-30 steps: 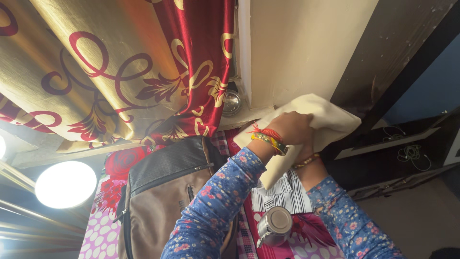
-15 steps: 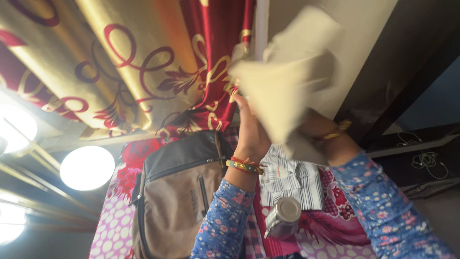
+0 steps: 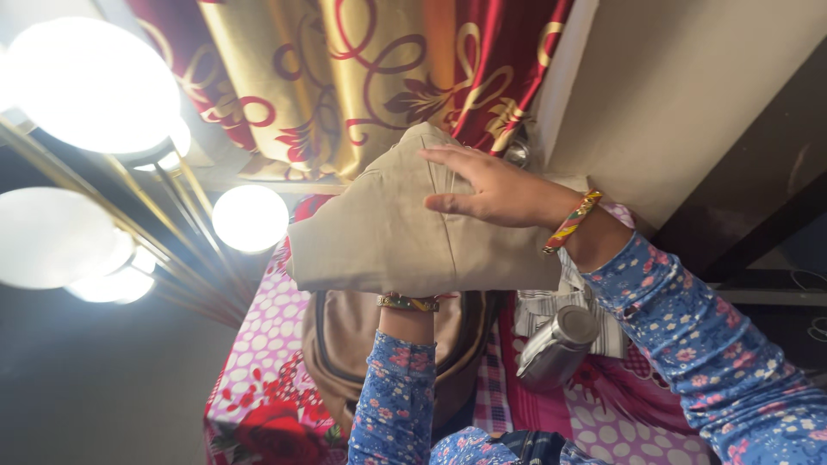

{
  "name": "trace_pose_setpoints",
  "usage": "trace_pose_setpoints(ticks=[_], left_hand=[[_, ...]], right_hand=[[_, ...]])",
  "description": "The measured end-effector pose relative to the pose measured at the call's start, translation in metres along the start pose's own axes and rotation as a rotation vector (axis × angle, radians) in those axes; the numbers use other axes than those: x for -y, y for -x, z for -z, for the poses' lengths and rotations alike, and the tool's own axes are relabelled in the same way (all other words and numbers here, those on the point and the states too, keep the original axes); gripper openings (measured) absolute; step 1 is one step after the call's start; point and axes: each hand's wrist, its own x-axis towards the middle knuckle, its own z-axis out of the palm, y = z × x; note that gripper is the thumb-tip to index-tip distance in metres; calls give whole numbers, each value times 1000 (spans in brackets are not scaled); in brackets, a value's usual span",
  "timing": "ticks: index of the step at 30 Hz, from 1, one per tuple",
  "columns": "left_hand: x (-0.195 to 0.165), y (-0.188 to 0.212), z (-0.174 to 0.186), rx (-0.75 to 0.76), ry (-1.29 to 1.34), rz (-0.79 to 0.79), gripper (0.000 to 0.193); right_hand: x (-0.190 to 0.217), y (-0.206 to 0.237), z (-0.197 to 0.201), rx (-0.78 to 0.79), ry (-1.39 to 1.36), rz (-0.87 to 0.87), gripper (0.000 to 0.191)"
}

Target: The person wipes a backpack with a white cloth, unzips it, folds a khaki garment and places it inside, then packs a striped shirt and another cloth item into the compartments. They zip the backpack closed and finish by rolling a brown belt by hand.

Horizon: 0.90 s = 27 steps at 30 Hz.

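Landmark: the brown fabric backpack, lying on the bed's pink sheet with white dots and red roses.
Cloth: the folded beige cotton garment is held up in the air directly above the backpack, between my two hands and well clear of the sheet.
Right hand: my right hand lies flat on the face of the garment, above and to the right of the backpack, fingers stretched out and spread, pressing rather than gripping. A red and yellow thread band sits at that wrist.
Left hand: my left hand is hidden behind the garment's lower edge, straight above the backpack; only the wrist with its metal bangle shows. It props the garment from below, but I cannot tell whether the fingers are closed on it.
Long axis: the garment's long side runs left to right across the backpack. Its narrower, rounded end points up toward the red and gold curtain; a stitched seam runs top to bottom near my right hand.
Right of backpack: a shiny steel bottle lies beside it, on a striped white folded cloth.
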Motion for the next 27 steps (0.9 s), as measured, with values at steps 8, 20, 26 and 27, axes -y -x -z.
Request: trace_pose_setpoints(ticks=[8, 20, 26, 27], left_hand=[[-48, 48, 10, -142, -31, -24, 75], [-93, 116, 20, -289, -76, 44, 75], [-122, 104, 15, -259, -130, 127, 75], [-127, 103, 15, -259, -141, 141, 75]], right_hand=[[-1, -4, -42, -265, -414, -318, 82], [-20, 48, -108, -117, -1531, -567, 60], [-1, 54, -129, -340, -1528, -625, 39], [-2, 54, -134, -395, -1479, -613, 39]])
